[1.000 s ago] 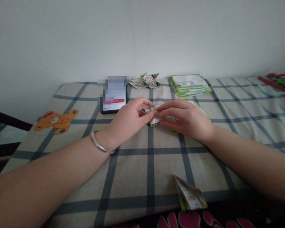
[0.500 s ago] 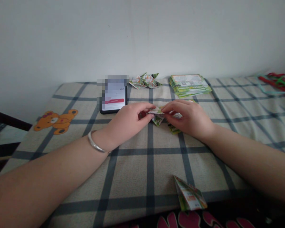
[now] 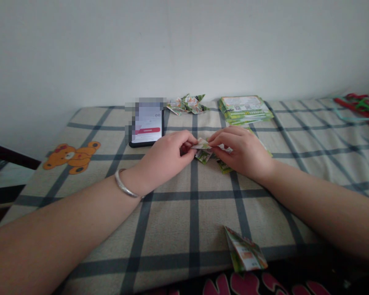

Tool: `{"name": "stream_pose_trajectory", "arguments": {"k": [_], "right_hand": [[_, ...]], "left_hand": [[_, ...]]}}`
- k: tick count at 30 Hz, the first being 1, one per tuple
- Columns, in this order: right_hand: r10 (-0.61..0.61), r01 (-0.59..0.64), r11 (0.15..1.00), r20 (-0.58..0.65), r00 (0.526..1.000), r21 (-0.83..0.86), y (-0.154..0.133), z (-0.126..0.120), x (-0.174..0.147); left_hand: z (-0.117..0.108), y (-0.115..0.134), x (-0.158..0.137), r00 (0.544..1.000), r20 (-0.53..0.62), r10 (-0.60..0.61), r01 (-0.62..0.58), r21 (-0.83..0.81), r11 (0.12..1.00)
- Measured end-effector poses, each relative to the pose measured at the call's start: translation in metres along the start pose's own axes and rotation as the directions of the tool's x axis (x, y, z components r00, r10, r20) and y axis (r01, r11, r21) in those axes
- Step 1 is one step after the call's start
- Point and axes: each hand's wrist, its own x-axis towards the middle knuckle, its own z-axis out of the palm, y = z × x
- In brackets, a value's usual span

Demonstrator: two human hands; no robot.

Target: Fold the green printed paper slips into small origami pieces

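Between my two hands is a small folded paper piece (image 3: 202,144), white and green with print on it. My left hand (image 3: 174,155), a silver bangle at its wrist, pinches the paper's left end between thumb and fingers. On the opposite end, the fingertips of my right hand (image 3: 241,149) are closed in a pinch. Just below the held piece, a green printed paper bit (image 3: 203,157) shows; whether it belongs to the same piece I cannot tell. More green printed paper (image 3: 224,166) lies under my right hand, mostly hidden by it.
Behind the hands are a phone (image 3: 147,127) with a lit screen, folded paper shapes (image 3: 189,104) and a stack of printed cards (image 3: 246,108). A folded paper triangle (image 3: 246,252) rests near the front edge. Red and green items (image 3: 361,106) sit far right on the checked cloth (image 3: 169,229).
Both hands have stayed nearly in place, with small shifts of the fingers. The pinched paper has tilted slightly, showing more of its upper face.
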Motion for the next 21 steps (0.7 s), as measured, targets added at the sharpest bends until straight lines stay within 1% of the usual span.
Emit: {"name": "stream_pose_trajectory", "arguments": {"k": [2, 5, 9, 12, 16, 21], "right_hand": [[-0.002, 0.002, 0.999, 0.006, 1.000, -0.038, 0.001, 0.000, -0.001], [-0.021, 0.023, 0.999, 0.058, 0.998, -0.037, 0.002, 0.000, -0.001], [-0.118, 0.135, 0.984, 0.148, 0.982, -0.113, 0.002, -0.002, -0.002], [-0.170, 0.200, 0.969, 0.196, 0.966, -0.145, 0.002, -0.004, -0.002], [-0.184, 0.218, 0.966, 0.222, 0.957, -0.138, 0.003, -0.007, -0.002], [-0.184, 0.229, 0.963, 0.277, 0.943, -0.141, 0.004, -0.009, -0.001]], "left_hand": [[-0.001, 0.000, 0.001, 1.000, 0.007, 0.028, -0.028, 0.030, 0.999], [-0.002, 0.001, 0.001, 0.997, 0.018, 0.080, -0.081, 0.095, 0.992], [-0.003, -0.003, 0.001, 0.984, 0.046, 0.169, -0.175, 0.158, 0.972], [-0.003, -0.008, 0.001, 0.975, 0.079, 0.209, -0.221, 0.197, 0.955], [-0.003, -0.013, 0.000, 0.962, 0.086, 0.260, -0.273, 0.221, 0.936], [-0.002, -0.014, 0.001, 0.928, 0.092, 0.360, -0.371, 0.240, 0.897]]}}
